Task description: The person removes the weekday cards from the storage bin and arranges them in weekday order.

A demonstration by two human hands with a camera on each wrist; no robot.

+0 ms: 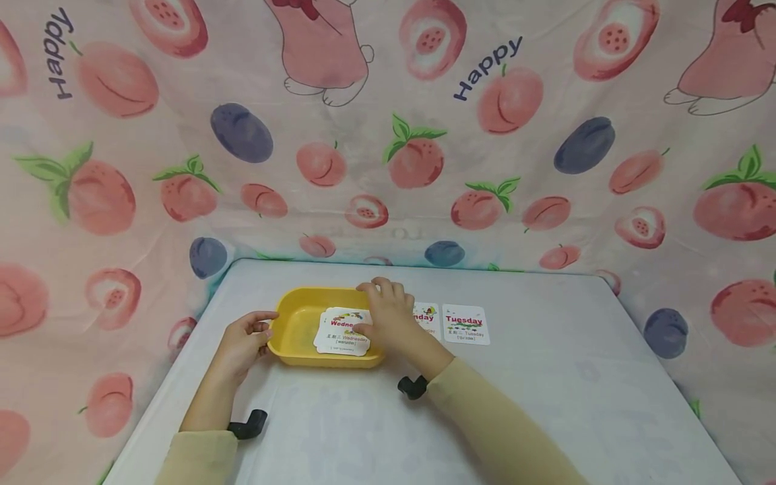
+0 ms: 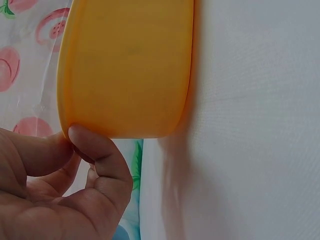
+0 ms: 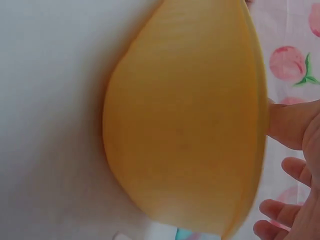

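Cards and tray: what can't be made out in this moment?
- Head view: the end of the top card's red word, covered by the right hand.
- Head view: the start of the red word on the card beside the Tuesday card, behind that hand.
- Head view: most of the lower cards, under the top one.
- Right wrist view: the inside of the yellow tray, behind its wall.

I see both arms (image 1: 209, 404) stretched forward, in tan sleeves (image 1: 503, 424), left hand (image 1: 239, 343) pinching with thumb and finger, right hand (image 1: 391, 313) with fingers apart and a little bent, thumb (image 3: 290, 125) sticking out
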